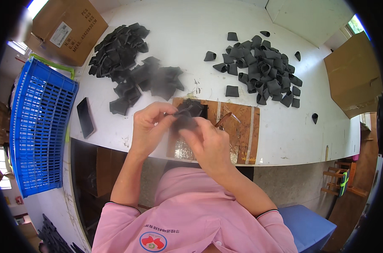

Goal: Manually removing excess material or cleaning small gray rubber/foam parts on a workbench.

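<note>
The left hand point(147, 126) and the right hand point(208, 141) both hold one black rubber piece point(186, 114) just above a brown board point(238, 135) on the white counter point(191, 25). A pile of flat pieces point(130, 63) lies to the left, and a pile of rolled pieces point(263, 69) lies to the right.

Left hand point(147, 126) and right hand point(208, 141) pinch one black rubber piece point(186, 114) — above a brown board point(238, 135).
</note>
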A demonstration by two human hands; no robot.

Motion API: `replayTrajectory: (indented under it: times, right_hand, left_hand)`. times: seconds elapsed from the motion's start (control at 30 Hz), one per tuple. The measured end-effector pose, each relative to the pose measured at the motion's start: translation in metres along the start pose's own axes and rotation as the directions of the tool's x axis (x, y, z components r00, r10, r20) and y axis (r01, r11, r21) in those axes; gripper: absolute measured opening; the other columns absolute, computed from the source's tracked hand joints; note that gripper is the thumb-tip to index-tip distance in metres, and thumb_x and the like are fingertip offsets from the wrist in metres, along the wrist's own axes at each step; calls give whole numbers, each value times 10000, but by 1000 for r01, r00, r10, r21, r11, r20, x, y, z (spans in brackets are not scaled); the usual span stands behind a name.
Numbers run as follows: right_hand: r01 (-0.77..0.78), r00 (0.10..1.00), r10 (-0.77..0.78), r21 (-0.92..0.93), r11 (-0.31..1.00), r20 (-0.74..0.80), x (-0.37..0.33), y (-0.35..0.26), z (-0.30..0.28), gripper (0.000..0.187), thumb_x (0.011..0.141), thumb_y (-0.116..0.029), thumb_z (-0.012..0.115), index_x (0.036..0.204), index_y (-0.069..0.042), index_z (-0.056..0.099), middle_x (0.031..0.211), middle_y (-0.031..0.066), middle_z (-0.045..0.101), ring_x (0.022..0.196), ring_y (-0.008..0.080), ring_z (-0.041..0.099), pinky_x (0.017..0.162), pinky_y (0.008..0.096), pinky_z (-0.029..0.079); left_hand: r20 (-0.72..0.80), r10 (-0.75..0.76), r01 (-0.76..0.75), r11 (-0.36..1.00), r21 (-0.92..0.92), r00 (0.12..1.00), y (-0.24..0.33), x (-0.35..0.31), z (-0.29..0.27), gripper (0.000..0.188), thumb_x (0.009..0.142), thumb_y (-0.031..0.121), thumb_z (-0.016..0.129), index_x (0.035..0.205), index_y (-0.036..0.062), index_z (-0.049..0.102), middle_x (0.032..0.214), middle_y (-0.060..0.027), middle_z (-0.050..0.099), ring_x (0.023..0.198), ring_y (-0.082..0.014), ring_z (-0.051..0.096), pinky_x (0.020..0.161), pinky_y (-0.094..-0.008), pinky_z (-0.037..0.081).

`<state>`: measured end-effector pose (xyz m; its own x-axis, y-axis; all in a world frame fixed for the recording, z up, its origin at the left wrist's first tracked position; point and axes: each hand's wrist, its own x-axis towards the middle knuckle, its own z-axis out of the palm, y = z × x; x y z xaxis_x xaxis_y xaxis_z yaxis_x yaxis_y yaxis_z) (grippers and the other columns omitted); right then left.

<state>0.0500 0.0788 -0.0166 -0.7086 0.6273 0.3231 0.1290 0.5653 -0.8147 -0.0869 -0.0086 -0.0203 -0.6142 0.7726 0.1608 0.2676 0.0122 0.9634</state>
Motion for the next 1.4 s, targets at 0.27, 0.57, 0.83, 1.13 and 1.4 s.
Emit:
replayTrajectory:
  times: [0.27, 0.57, 0.83, 1.13, 1.4]
  right_hand:
    - [176, 958, -231, -285, 942, -169, -11, 11, 10, 116, 698, -82, 627, 747, -35, 533, 587, 80, 523, 487, 243, 534, 430, 328, 423]
    - [325, 929, -370, -494, 806, 8, -26, 18, -3, 185, 675, -96, 645, 808, -18, 543, 645, 63, 500, 556, 184, 528, 448, 298, 423]
    - [-10, 1000, 14, 146, 989, -23, -28, 16, -24, 161, 705, -77, 645, 823, -6, 560, 703, 90, 508, 588, 225, 532, 498, 302, 427]
    - [-138, 966, 154, 94, 986, -206, -26, 22, -19, 83, 675, 14, 610, 749, 15, 572, 691, 87, 528, 558, 174, 543, 498, 283, 428]
    - [-611, 705, 269, 755, -238, 656, -20, 20, -45, 60, 780, -72, 584, 819, -35, 556, 692, -24, 502, 530, 40, 385, 452, 159, 292]
  left_hand:
    - [-173, 44, -17, 988, 155, 984, -21, -9, 21, 262, 777, 0, 585, 1026, -17, 508, 807, -54, 556, 639, -70, 514, 541, -216, 447]
    - [101, -459, 446, 751, -487, 883, 4, -21, 32, 88, 796, 96, 590, 798, 9, 577, 619, -2, 548, 483, -38, 488, 420, -157, 397]
    - [71, -87, 96, 986, -137, 994, 16, -40, 51, 30, 776, -45, 557, 756, -26, 545, 638, -10, 544, 516, -27, 474, 438, -162, 374]
    - [-73, -425, 308, 754, -580, 902, 28, -39, 66, 145, 748, -87, 536, 868, -7, 525, 703, -67, 580, 402, -31, 406, 348, -164, 300]
    - [-118, -103, 70, 965, -251, 988, 36, -43, 75, 178, 731, -111, 499, 882, -18, 510, 766, -27, 534, 513, -19, 451, 464, -159, 372]
